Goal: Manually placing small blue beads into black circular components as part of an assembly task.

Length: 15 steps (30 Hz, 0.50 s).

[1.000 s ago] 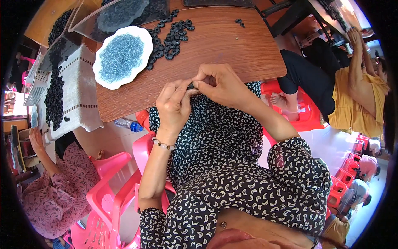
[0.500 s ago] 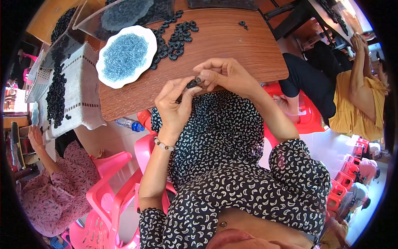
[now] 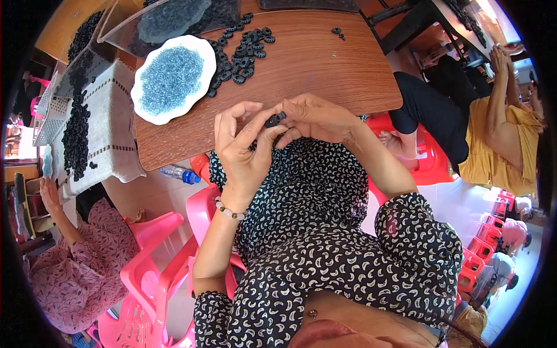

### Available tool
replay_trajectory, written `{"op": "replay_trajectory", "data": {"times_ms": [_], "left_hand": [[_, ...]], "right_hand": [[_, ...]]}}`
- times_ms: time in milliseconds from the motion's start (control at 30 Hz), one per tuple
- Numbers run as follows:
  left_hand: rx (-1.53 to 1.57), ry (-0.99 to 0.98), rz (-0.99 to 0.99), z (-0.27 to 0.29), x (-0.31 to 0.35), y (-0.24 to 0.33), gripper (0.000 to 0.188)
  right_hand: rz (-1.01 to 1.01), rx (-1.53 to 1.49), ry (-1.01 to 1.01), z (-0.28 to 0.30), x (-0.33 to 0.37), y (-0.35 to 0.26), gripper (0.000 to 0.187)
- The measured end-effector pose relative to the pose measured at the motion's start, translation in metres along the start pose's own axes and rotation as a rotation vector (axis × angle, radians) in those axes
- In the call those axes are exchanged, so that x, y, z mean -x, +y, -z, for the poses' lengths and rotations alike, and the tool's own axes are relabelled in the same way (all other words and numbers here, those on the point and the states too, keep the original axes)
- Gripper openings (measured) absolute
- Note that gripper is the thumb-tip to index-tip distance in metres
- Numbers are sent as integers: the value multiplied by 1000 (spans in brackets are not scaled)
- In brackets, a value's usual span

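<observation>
A small black plastic part (image 3: 274, 120) is pinched between the thumb and fingertips of my left hand (image 3: 242, 145), just over the table's near edge. My right hand (image 3: 316, 119) closes on the right end of the same part, its thumb and forefinger touching it. The part's finer details are too small to make out. Many similar black parts (image 3: 248, 52) lie loose on the brown wooden table (image 3: 313, 64). Left of them stands a white scalloped plate (image 3: 137, 95) full of small clear bluish pieces (image 3: 173, 78).
A clear plastic bin (image 3: 125, 37) stands at the table's far left. Two stray black bits (image 3: 337, 32) lie at the far right. On the left, a cloth-covered table (image 3: 110, 122) bears more black parts. Pink chairs (image 3: 145, 261), a bottle (image 3: 181, 174) and seated people surround me.
My right hand has moved slightly left and down, its fingers now closer around the black part. My left hand still pinches it, with its upper fingers more raised.
</observation>
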<state>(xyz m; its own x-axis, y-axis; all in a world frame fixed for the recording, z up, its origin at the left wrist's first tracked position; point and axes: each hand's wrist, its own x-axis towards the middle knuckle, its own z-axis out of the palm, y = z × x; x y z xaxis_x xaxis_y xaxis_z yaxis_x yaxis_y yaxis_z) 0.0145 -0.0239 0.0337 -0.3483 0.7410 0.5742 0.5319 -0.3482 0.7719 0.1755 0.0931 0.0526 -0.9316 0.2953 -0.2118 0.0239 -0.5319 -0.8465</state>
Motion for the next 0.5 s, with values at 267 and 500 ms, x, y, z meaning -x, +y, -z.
{"op": "replay_trajectory", "data": {"times_ms": [267,500], "left_hand": [[-27,4,-54,-2,0,-2,32],[-43,15,-82,-1,-1,-3,33]], "right_hand": [[-3,-102,-51,-2,-2,4,53],[47,-180,-42,2,-6,15,50]]}}
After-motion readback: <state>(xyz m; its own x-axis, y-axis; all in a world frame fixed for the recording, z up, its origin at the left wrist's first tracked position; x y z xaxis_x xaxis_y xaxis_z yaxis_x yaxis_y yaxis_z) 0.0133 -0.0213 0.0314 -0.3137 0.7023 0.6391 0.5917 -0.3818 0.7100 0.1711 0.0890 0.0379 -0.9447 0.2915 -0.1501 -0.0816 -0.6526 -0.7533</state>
